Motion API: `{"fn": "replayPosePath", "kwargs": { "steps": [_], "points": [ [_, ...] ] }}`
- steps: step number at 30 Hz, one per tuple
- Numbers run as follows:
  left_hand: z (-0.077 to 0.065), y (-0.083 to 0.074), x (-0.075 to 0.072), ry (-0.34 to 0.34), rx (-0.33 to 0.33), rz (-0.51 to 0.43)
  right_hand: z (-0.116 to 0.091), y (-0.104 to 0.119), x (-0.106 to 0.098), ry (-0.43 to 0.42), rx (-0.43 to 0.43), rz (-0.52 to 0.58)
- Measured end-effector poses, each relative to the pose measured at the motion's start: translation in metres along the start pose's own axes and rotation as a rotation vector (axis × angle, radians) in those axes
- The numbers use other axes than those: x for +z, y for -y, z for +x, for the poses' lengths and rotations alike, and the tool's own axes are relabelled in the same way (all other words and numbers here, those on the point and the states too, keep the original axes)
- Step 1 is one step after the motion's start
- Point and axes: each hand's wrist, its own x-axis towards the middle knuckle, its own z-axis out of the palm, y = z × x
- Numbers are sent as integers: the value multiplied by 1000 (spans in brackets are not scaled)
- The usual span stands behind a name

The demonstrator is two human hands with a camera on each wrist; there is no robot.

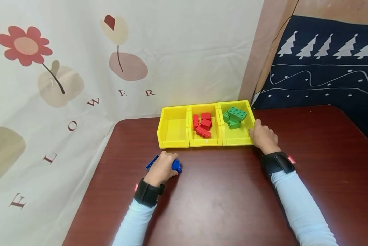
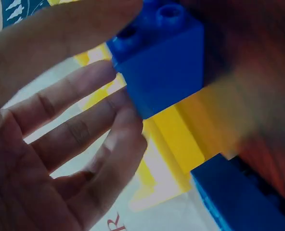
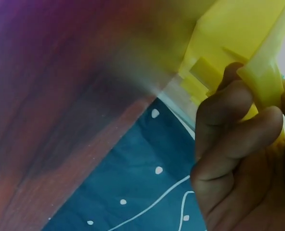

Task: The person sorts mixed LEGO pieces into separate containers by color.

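Note:
My left hand [image 1: 161,168] is low over the table in front of the bins, with thumb and fingertips pinching a blue toy brick [image 2: 164,72]. Beside that hand lies another blue brick [image 2: 243,197], partly covered by it in the head view. At the right end of the bin row, my right hand [image 1: 265,136] grips the side wall of a yellow bin [image 3: 263,79], fingers curled over its edge. Inside this bin sit several green bricks [image 1: 234,116]. Several red bricks [image 1: 203,125] lie in the middle yellow bin [image 1: 216,141].
The left yellow bin [image 1: 174,124] shows only its bare floor. All three bins stand side by side at the back of the brown table [image 1: 214,198]. Behind them hangs a pale cloth [image 1: 187,51] with flowers and letters, and a dark blue one [image 1: 319,78] at the right.

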Motion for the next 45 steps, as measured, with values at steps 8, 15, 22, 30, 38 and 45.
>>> {"fn": "replayPosePath", "kwargs": {
  "steps": [8,15,22,30,38,45],
  "points": [
    [3,3,-7,-50,1,10,-2,-4,-5,14,14,14],
    [36,5,-56,-112,10,4,-3,-8,-12,8,26,25],
    [82,12,-84,-115,-23,-22,0,-5,-14,16,5,26],
    [133,13,-77,-81,-55,17,4,-4,-13,19,11,24],
    [164,16,-52,-12,-144,131,2,-2,-7,34,-2,29],
    [167,18,-39,30,-142,230,-1,-3,-6,28,-13,29]
  ]
}}
